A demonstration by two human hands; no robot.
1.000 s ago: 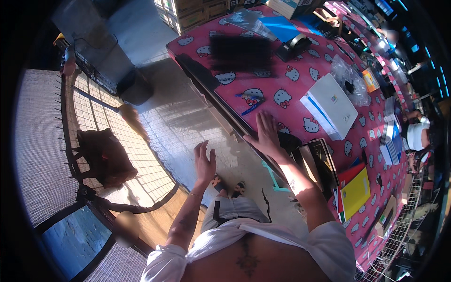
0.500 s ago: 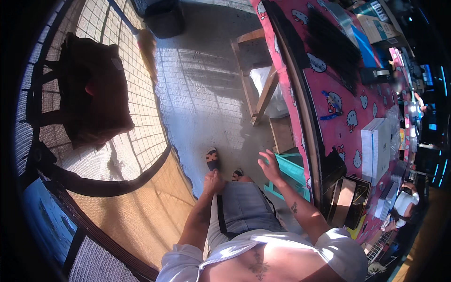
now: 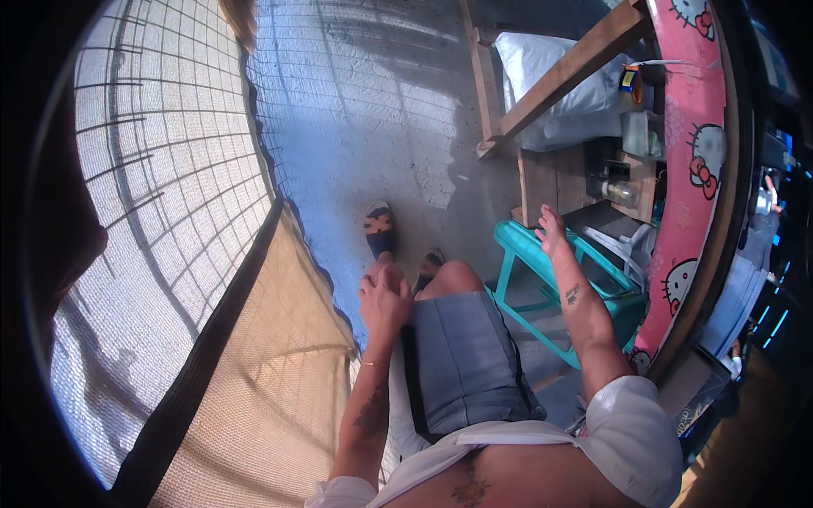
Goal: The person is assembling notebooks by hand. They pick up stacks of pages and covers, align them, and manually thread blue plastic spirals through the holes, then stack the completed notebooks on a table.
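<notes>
My left hand (image 3: 385, 298) is in front of my left knee, its fingers curled inward and nothing visible in them. My right hand (image 3: 551, 230) reaches forward over the near part of a teal plastic stool (image 3: 532, 241), its fingers apart and holding nothing. The stool lies tilted under the table's edge at my right, its legs pointing toward me. Whether my right hand touches the stool, I cannot tell. Grey shorts (image 3: 466, 360) cover my thighs, and a dark sandal (image 3: 378, 224) is on my foot.
A wooden table frame (image 3: 567, 85) and a pink patterned cloth (image 3: 690, 161) stand at the right. Beneath are a white sack (image 3: 559, 85), a clear jar (image 3: 622, 192) and a wooden box (image 3: 555, 179). Wire mesh with white netting (image 3: 169, 169) and tan netting (image 3: 279, 364) line the left.
My view has turned down toward the floor and the underside of the table. My right hand has moved right, over the stool; my left hand remains near my knee.
</notes>
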